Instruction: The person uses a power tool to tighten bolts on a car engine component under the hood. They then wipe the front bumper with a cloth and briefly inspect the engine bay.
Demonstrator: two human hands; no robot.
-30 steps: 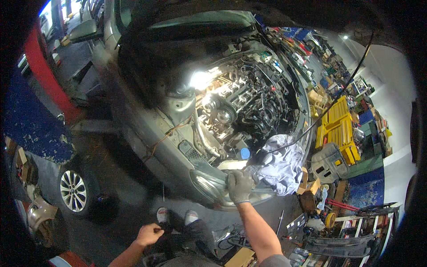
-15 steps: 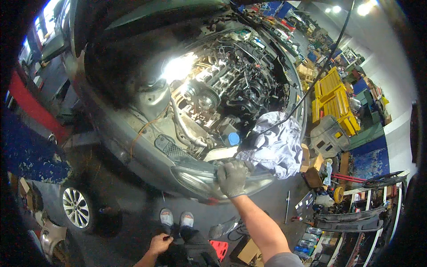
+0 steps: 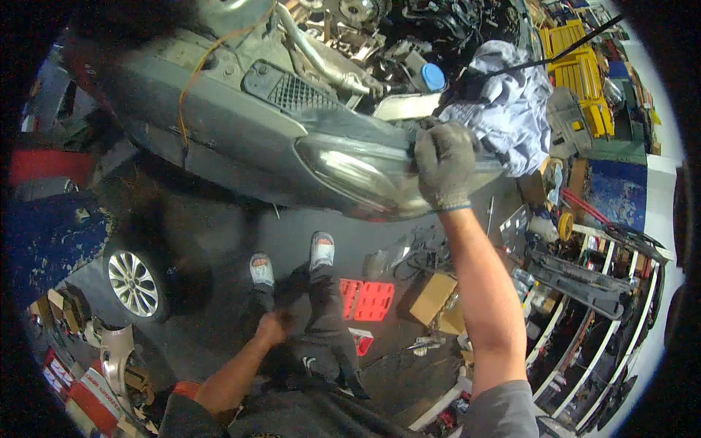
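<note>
My right hand (image 3: 447,162), in a grey work glove, is closed at the car's front edge, just above the inner end of the headlight (image 3: 358,171). Whatever its curled fingers hold, if anything, is hidden. Beside it, a crumpled light-grey cloth (image 3: 507,109) drapes over the front of the engine bay. My bare left hand (image 3: 276,328) hangs low near my legs, well away from the car. Motion blurs its fingers, so their state cannot be made out. A blue round cap (image 3: 432,77) lies just beyond the gloved hand, near the exposed engine parts (image 3: 358,11).
An orange wire (image 3: 191,91) runs over the dark fender. On the floor are a loose wheel (image 3: 133,283), an open red plastic case (image 3: 367,299) and a cardboard box (image 3: 437,298). A rack (image 3: 584,350) with parts stands at right, below yellow metal cabinets (image 3: 580,73).
The view has tilted downward, bringing more floor and my legs into sight. My gloved right hand stays at the car's front edge. My left hand has moved and is now blurred.
</note>
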